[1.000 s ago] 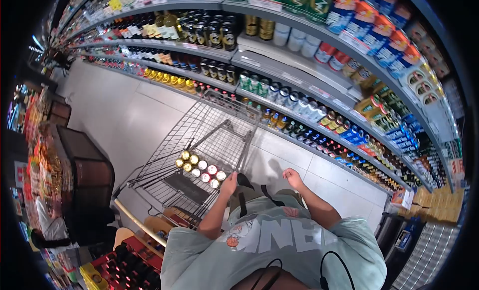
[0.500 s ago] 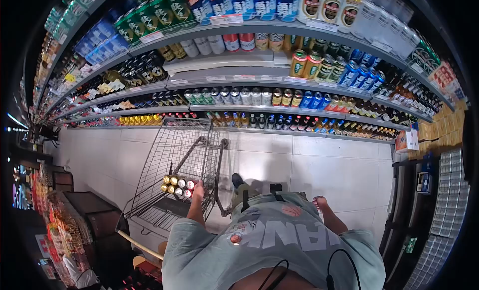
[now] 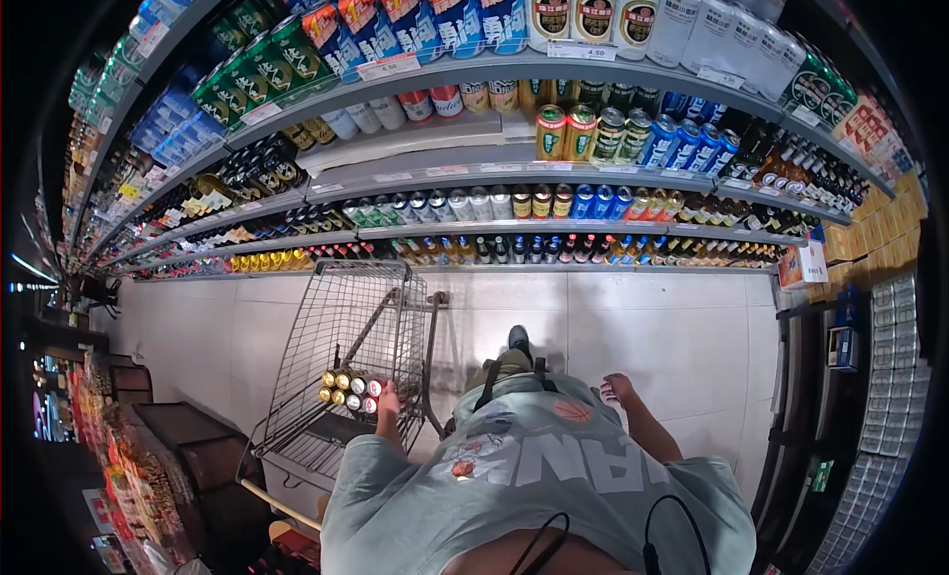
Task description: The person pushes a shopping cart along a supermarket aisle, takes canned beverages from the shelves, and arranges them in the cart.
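Head — cans (image 3: 357, 387) beside left grip (image 3: 388, 401)

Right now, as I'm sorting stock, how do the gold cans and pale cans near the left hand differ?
Gold cans show yellowish tops; pale cans show whitish ones, some tinged red. Pale cans are nearer the left hand, gold cans farther. Both show round tops in two rows.

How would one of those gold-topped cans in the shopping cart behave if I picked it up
The gold-topped cans look metallic, so one would probably feel stiff. Its round top suggests it might roll if laid sideways. They sit close together, so lifting one may jostle its neighbours.
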`<state>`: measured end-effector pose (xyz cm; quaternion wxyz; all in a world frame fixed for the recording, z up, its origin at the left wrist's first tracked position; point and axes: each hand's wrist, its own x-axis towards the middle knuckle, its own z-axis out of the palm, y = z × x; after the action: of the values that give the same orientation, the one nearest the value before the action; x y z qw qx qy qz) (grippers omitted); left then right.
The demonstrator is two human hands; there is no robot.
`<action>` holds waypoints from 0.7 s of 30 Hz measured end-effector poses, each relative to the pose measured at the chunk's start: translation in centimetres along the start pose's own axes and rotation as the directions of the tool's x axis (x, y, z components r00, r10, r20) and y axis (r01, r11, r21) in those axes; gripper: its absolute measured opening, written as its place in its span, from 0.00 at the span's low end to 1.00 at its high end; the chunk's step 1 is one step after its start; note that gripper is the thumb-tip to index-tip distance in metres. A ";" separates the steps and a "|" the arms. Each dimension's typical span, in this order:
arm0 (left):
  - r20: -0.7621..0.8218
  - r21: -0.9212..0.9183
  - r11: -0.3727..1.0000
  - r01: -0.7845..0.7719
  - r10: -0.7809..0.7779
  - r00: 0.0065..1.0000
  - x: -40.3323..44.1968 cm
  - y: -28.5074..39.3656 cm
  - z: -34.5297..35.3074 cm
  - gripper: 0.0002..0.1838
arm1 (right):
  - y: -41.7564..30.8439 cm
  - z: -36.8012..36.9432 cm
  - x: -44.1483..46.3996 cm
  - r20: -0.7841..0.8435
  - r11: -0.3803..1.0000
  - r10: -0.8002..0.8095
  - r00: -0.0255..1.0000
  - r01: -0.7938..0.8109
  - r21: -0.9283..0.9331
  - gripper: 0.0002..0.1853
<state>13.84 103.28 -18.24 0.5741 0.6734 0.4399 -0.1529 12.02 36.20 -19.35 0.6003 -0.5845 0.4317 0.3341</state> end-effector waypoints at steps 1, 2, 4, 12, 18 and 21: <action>-0.028 0.050 0.998 -0.031 0.032 0.999 -0.6 0.0 0.4 0.30 | -1.1 0.4 0.3 0.003 1.000 -0.003 1.000 0.003 -0.006 0.13; -0.053 0.099 0.993 -0.062 0.067 0.996 -1.1 0.2 0.9 0.30 | -2.3 0.8 0.6 0.004 0.999 -0.022 1.000 0.022 -0.027 0.13; -0.049 0.055 0.998 -0.004 0.007 0.999 -1.6 0.1 1.5 0.31 | -4.6 1.4 0.8 0.002 0.998 -0.041 0.999 0.041 -0.056 0.14; -0.077 -0.037 0.999 0.009 -0.012 0.997 -4.2 0.5 4.7 0.34 | -13.1 1.8 1.8 0.041 0.982 -0.117 0.992 0.121 -0.143 0.16; -0.114 0.073 0.997 0.020 -0.012 0.993 -5.5 0.6 7.4 0.36 | -19.3 2.0 3.9 0.085 0.932 -0.285 0.955 0.297 -0.206 0.14; -0.226 0.361 0.933 0.011 0.076 0.971 -7.9 2.1 9.5 0.37 | -22.8 2.4 3.3 0.108 0.887 -0.390 0.914 0.405 -0.223 0.13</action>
<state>13.76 91.49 -14.06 0.3874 0.7876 0.4584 -0.1399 34.32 36.11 -13.03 0.5934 -0.7186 0.2410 0.2711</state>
